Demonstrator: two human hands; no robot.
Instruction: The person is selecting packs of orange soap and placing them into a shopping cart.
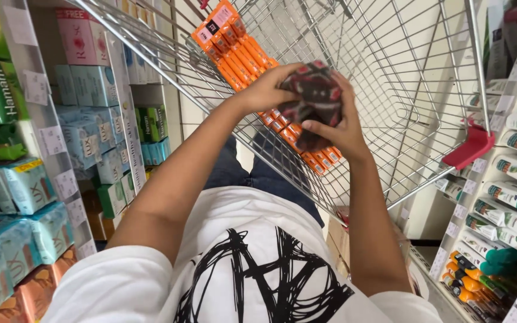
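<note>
Both hands [306, 107] raised together, fingers curled, apparently gripping.

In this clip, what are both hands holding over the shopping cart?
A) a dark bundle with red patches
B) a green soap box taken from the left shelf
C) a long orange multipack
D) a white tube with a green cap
A: the left hand and the right hand both close on a dark, red-patched bundle above the wire cart, while the orange packs lie inside it.
</note>
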